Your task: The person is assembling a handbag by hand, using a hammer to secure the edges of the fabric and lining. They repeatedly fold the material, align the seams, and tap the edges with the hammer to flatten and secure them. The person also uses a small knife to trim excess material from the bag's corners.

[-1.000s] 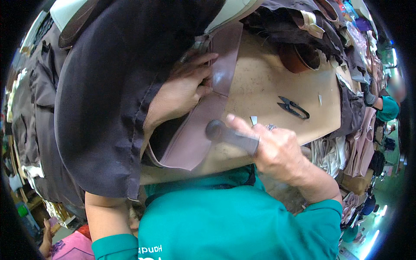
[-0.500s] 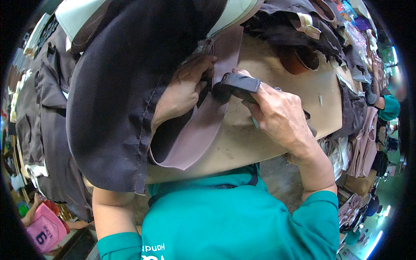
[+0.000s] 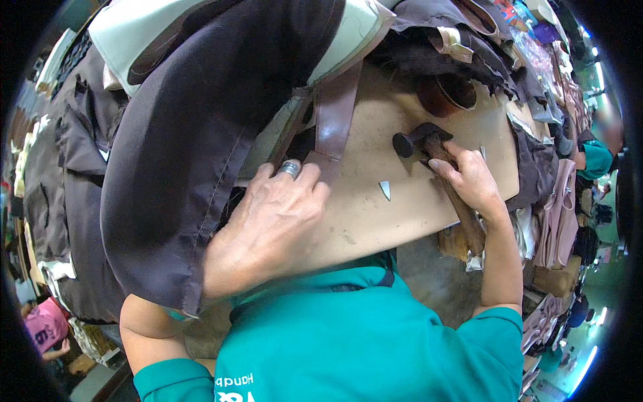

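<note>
A large dark brown fabric bag piece (image 3: pixel 161 174) with a stitched edge and pale lining drapes over the left of the worktable. From beneath it runs a shiny brown leather strip (image 3: pixel 333 110). My left hand (image 3: pixel 271 218), with a ring on one finger, is closed over the strip's near part, its knuckles up and its fingertips hidden. On the right, my right hand (image 3: pixel 472 177) grips the wooden handle of a hammer (image 3: pixel 462 211). The hammer's dark metal head, with a round face, rests on or just above the table; I cannot tell which.
The tan tabletop (image 3: pixel 375 228) carries a small pale pointed scrap (image 3: pixel 384 190). A round brown container (image 3: pixel 445 94) stands at the far side by dark fabric pieces (image 3: pixel 429 40). More dark fabric (image 3: pixel 84 181) hangs at left. Other people in pink (image 3: pixel 47 325) and green (image 3: pixel 596 159) appear at the edges.
My right hand has moved right with the hammer, away from the strip. My left hand has come out from under the bag piece toward me. The strip now shows its shiny brown side.
</note>
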`<state>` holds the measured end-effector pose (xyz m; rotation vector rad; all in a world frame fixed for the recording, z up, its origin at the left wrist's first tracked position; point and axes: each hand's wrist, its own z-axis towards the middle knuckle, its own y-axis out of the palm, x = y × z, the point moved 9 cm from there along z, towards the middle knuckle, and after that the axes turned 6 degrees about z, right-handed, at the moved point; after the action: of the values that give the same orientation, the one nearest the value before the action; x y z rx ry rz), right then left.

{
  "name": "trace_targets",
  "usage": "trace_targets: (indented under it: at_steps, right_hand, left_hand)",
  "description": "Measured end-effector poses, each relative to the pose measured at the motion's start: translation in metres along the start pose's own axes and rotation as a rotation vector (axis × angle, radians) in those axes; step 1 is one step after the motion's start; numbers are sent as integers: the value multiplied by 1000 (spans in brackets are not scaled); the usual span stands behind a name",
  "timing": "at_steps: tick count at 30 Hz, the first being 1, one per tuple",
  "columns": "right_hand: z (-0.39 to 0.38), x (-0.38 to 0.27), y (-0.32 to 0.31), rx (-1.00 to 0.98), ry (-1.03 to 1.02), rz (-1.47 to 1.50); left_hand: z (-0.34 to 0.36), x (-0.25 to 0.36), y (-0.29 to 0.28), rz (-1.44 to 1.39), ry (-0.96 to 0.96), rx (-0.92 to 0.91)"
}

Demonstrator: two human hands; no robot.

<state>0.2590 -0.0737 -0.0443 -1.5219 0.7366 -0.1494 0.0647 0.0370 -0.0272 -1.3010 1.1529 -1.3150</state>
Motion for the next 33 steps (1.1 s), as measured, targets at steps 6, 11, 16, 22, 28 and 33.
trace_targets:
  at_steps: [6, 11, 16, 22, 28, 33]
  right_hand:
    - [-11, -105, -11, 232, -411, -94]
    - [13, -151, 42, -11, -575, 32]
    - [-18, -173, -17, 145, -904, 293]
    - [-31, -185, 0, 128, -1030, 114]
    - [-32, -189, -6, 197, -1030, 153]
    - [-40, -193, -2, 177, -1083, 149]
  left_hand:
    - [-12, -12, -16, -84, -26, 4]
    - [-21, -32, -43, -112, -64, 10]
    - [-61, -117, -19, -217, -427, 97]
    - [-29, -93, -9, 203, -402, 89]
    - [-8, -56, -11, 245, -176, 316]
    - [18, -49, -24, 136, -168, 337]
